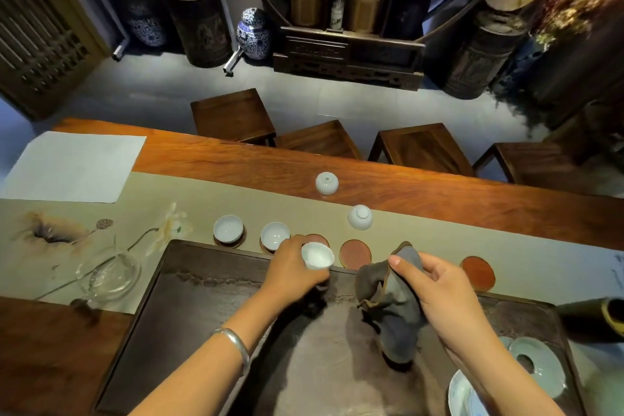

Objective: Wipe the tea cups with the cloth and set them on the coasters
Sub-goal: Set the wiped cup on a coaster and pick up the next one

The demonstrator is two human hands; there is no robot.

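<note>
Two cups done: upright on coasters [229,241] left of my left hand [293,263]
Left hand: grips white cup [317,256]
Right hand [442,294]: pinches grey cloth [391,300]

Head view looks steeply down, close over table [439,192].

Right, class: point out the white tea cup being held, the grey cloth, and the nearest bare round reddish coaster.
White porcelain tea cup [317,256], head view, on its inner bowl.
Grey crumpled cloth [391,300], head view, on its middle fold.
Round reddish coaster [355,253], head view, on its centre.
</note>
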